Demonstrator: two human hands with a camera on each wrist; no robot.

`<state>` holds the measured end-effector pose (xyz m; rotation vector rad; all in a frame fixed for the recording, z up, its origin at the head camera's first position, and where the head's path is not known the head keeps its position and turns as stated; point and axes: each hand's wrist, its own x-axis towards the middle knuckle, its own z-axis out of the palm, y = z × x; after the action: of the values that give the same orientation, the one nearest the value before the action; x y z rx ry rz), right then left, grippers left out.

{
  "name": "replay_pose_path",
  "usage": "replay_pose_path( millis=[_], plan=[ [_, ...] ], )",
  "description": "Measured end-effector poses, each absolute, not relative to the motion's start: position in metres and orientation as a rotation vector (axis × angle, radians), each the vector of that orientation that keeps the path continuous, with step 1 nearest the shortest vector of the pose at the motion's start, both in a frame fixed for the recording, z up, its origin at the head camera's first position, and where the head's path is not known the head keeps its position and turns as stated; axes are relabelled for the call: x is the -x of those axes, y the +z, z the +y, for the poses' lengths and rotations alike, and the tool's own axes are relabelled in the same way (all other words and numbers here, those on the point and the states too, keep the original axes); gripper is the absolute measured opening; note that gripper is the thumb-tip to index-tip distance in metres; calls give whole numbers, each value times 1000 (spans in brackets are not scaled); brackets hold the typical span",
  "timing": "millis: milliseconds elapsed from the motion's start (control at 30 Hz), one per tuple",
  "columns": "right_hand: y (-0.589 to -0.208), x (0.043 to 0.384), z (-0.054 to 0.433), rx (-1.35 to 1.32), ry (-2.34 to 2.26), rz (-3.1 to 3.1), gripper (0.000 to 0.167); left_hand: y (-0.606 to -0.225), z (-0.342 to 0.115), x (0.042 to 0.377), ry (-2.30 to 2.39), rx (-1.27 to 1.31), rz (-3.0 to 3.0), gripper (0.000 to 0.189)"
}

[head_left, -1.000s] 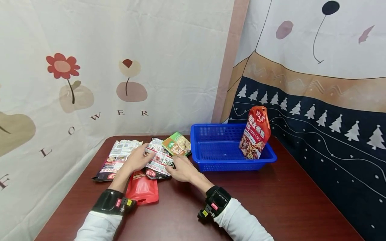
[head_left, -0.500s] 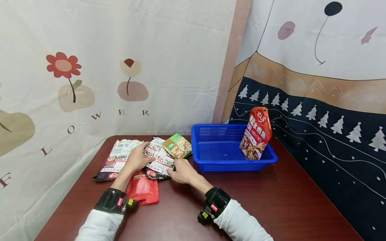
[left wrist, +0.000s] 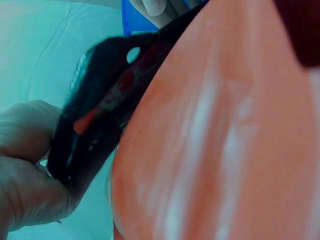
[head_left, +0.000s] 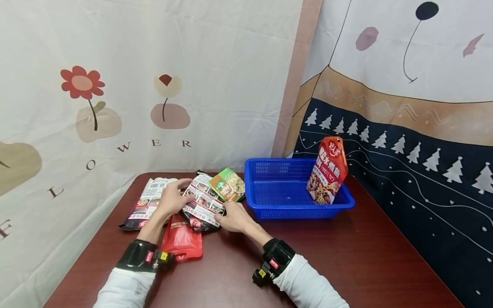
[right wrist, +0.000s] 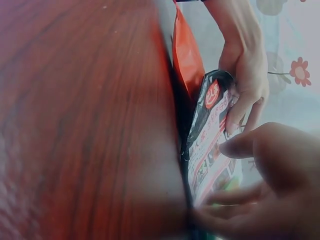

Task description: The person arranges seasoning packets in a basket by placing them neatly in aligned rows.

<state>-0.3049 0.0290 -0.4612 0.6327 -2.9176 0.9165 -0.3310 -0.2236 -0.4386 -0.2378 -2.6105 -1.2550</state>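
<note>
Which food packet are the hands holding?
The flat black-and-white plastic packet beside the small green-and-orange rectangular packet. The left hand and right hand grip it; neither grips another.

Head view looks down; 2 close wrist views share 1 packet (head_left: 203, 200).

Left of the blue basket (head_left: 292, 213), the pale curtain (head_left: 227, 85) spelled "FLOWER"; inside the basket, the red pouch (head_left: 327, 171) bore "好人家" and, below that, "水煮鱼".
</note>
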Motion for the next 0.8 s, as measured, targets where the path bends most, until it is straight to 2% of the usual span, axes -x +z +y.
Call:
replay_pose_path(
  millis=[167,367,467,600,667,800],
  plan=[
    [-463,307,31,-624,966,-2920,26,-438,-223,330,-1442,159,-2519,49],
    [-463,309,33,-632,1083,-2880,29,-423,-220,325,-1418,203,-2453,42],
    [-463,310,34,-610,1204,-2859,44,-413,-219,320,-1365,249,-2450,41],
    [-464,310,33,-531,1436,-2837,73,-401,-219,312,-1293,316,-2455,39],
    [-464,310,33,-489,1603,-2817,80,-395,-219,308,-1275,343,-2453,39],
    [-463,312,30,-409,2217,-2640,87,-383,-220,299,-1325,383,-2417,37]
  ],
)
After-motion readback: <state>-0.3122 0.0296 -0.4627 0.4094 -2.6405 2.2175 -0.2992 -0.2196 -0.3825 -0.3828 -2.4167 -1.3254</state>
